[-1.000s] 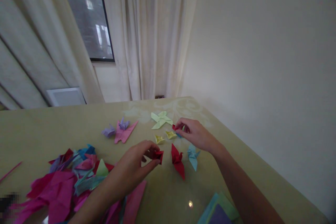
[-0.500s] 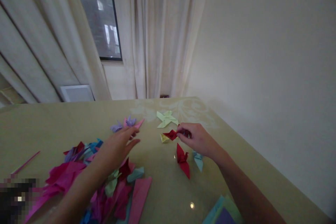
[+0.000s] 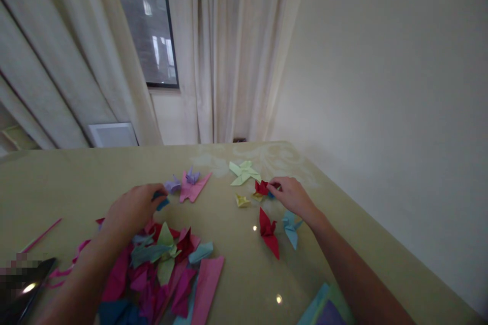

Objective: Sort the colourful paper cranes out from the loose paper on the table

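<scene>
Blue folded paper [image 3: 163, 204] is pinched between the fingers and thumb of the left hand [image 3: 135, 206], held just past the far edge of a pretty messy paper pile [image 3: 152, 253]. Over on the other side, a small red piece [image 3: 261, 187] is gripped by the right hand's [image 3: 290, 194] fingertips, overlapping a yellow piece [image 3: 257, 196] in view; whether those two touch can't be told. Another yellow piece [image 3: 242, 201] is parked just left, with a pale green star shape [image 3: 244, 172] set behind. Nearer the camera, a red crane [image 3: 269, 233] and light blue crane [image 3: 291, 228] are laid out side by side on the table [image 3: 236, 274].
</scene>
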